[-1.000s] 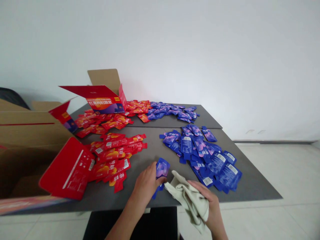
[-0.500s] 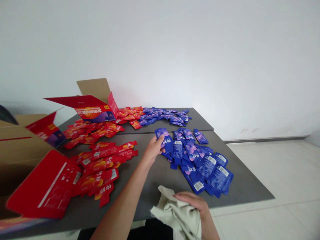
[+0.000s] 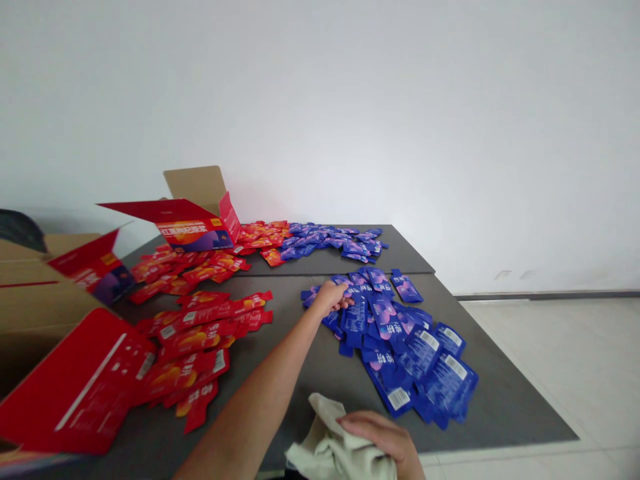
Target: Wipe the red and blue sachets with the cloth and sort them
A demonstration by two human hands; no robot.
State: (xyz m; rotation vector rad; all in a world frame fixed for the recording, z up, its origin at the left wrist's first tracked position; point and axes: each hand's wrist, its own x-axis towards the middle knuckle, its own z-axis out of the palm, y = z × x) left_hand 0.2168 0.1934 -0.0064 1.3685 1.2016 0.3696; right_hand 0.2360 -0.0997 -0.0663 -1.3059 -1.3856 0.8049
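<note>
My left hand (image 3: 332, 296) reaches out over the near pile of blue packets (image 3: 400, 333) and rests on the pile's left end, fingers curled down on a blue packet (image 3: 345, 290). My right hand (image 3: 380, 437) is at the table's near edge, closed on a crumpled pale green cloth (image 3: 325, 453). To the left of my arm, a pile of red packets (image 3: 205, 333) lies on the dark grey table (image 3: 310, 360).
An open red carton (image 3: 195, 223) stands at the back left, with another open carton's red flaps (image 3: 75, 387) at the near left. More red packets (image 3: 190, 263) and blue packets (image 3: 335, 239) lie on the far table. White wall behind, pale tiled floor (image 3: 575, 360) to the right.
My left hand carried the blue packet from the near edge by the cloth out to the blue pile and lowered it there. My right hand with the cloth stayed at the near edge.
</note>
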